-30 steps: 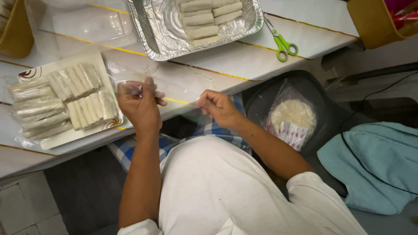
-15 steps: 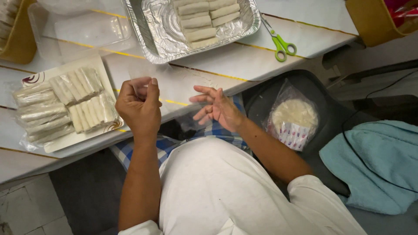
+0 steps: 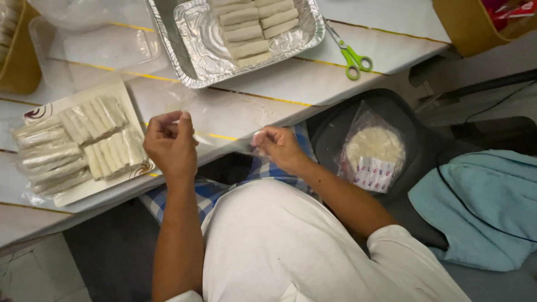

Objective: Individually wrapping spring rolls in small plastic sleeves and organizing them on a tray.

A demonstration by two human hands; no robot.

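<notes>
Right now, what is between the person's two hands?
In the head view, a thin clear plastic sheet stretches between the left hand and right hand, over the table edge.

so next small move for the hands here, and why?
Probably lay the clear film flat on the table edge. The left hand and right hand each pinch an end, and it hangs stretched between them above the edge, with nothing on it yet.

Warm, even indoor light; glare on the foil tray (image 3: pixel 168 42); slight blur.
</notes>
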